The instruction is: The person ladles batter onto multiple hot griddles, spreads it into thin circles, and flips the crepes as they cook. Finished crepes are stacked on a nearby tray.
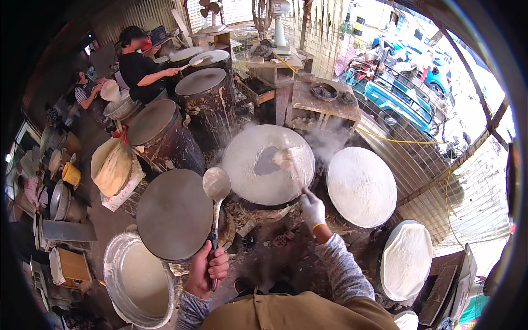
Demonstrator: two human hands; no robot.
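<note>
Left hand (208,269) grips a ladle (216,185); gloved right hand (313,210) holds what seems a spreader (285,160); uneven strokes could leave batter (241,169) patchy.

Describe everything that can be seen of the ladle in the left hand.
The ladle has a rounded bowl filmed with pale residue, a metallic-looking shaft and a dark handle. The ungloved left hand grips the handle, whose end shows below the fist; the bowl points away from the person. In view, it appears between a bare dark griddle and a pale-coated griddle; contact with either cannot be told.
</note>
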